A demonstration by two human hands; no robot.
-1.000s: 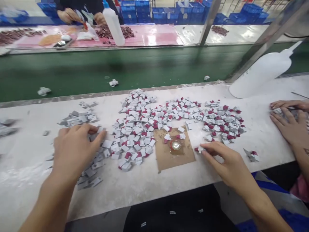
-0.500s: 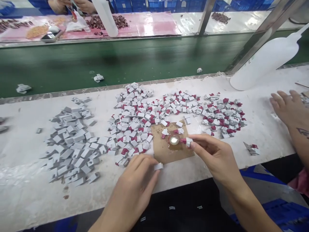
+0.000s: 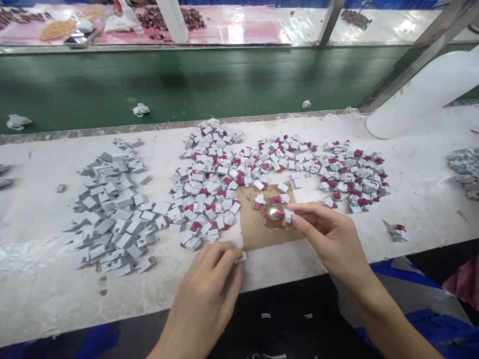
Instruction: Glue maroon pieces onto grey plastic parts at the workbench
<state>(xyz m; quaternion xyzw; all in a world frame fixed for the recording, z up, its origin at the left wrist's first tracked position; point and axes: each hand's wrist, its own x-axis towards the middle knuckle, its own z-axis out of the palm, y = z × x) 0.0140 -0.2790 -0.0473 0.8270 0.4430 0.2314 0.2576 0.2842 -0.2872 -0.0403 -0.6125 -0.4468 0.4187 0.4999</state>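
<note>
Between the fingertips of my right hand (image 3: 329, 234) is a grey and magenta piece (image 3: 287, 215), its magenta end over a small round shiny dish (image 3: 273, 212). The dish sits in a wet brown patch on a cardboard square (image 3: 258, 237). Two more grey and magenta pieces lie on the cardboard beside the dish. My left hand (image 3: 215, 279) is closed on a small grey piece (image 3: 241, 256) at the cardboard's lower left corner. A heap of grey and magenta pieces (image 3: 213, 179) lies behind, and a plain grey heap (image 3: 116, 214) at the left.
Another mixed heap (image 3: 354, 177) and a lone piece (image 3: 396, 231) lie to the right. A white bottle (image 3: 422, 94) leans near a metal post (image 3: 404, 65). Beyond the table runs a green belt (image 3: 224, 82) with a few pieces on it. Grey parts (image 3: 466, 169) lie far right.
My right hand has moved its piece left, over the dish. My left fingers have closed further round their piece. Another person's hand has left the right side. The view has shifted slightly.
</note>
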